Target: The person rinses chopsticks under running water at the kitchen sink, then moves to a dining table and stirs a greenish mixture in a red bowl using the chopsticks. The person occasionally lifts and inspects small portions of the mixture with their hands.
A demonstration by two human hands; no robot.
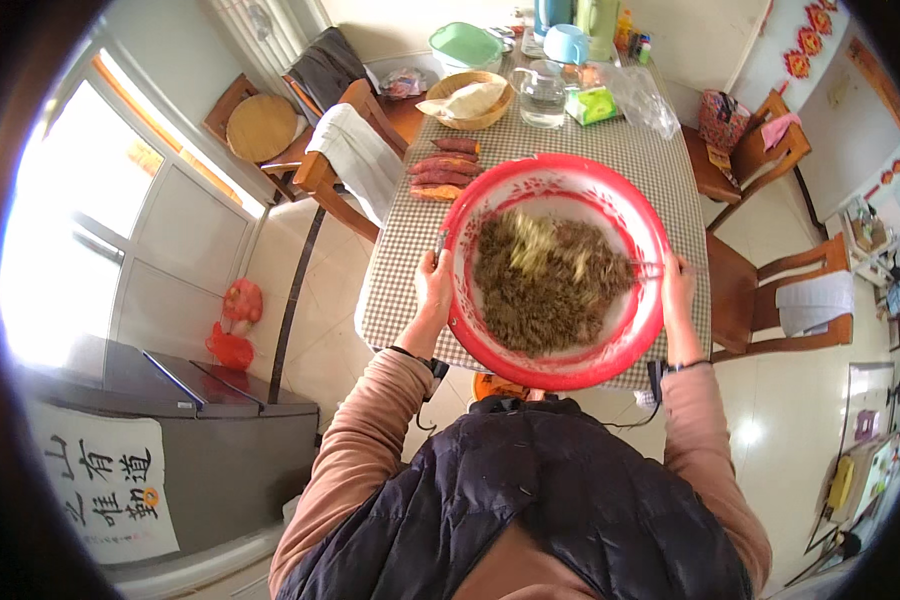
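Observation:
A large red-rimmed enamel basin with a white patterned inside is held between my two hands over the near part of the table. My left hand grips its left rim, where a small dark metal piece shows by the fingers. On the right rim is my right hand; thin metal prongs or sticks, blurred, reach from there into the basin. Inside lies a brown-green chopped mixture with a pale yellow-green shredded heap on top, blurred as if moving. Whether the basin touches the table cannot be told.
The table has a checked cloth. Several sweet potatoes lie left of the basin. Farther back stand a wicker basket, a glass jug, a tissue pack and a green tub. Wooden chairs flank the table.

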